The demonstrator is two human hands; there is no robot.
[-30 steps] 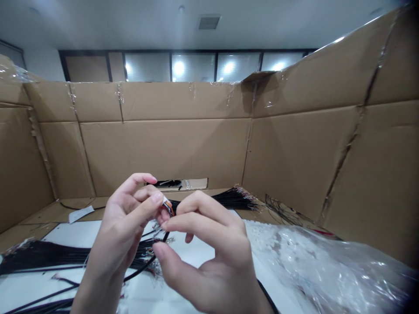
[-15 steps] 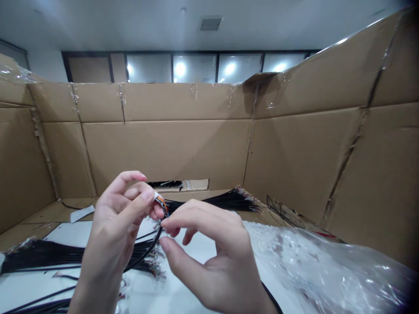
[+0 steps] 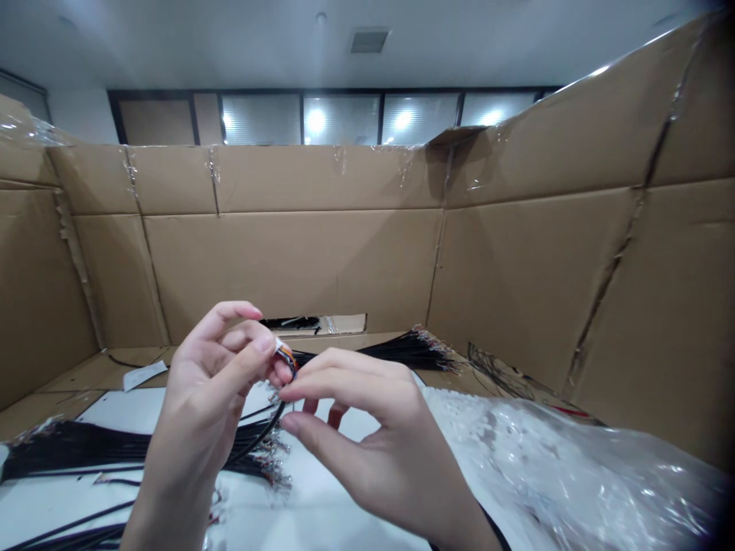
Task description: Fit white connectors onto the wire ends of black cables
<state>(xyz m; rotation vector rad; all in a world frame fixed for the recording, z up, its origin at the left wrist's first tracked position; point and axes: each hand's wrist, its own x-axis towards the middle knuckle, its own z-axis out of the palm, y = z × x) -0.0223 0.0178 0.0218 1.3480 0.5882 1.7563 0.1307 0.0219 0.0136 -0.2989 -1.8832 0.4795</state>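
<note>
Above the table, I see the right hand half open, thumb parted from forefinger; the left hand pinches. Between them curves a black cable, coloured wires by the right fingertips, white connector in the left's grip.

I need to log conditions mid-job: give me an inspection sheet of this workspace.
Surface: white tabletop, partly covered by cables.
Items in hand: white connector, with coloured wires leading toward a black cable.
Hands: left hand pinches the white connector; right hand has its fingertips by the coloured wires, grip unclear.
Clutter: crumpled clear plastic at right; white paper slip at back left.
Cables: left bundle and back bundle, both black with frayed-looking, coloured ends.
Surroundings: cardboard walls at back and both sides; glass panels beyond.
</note>
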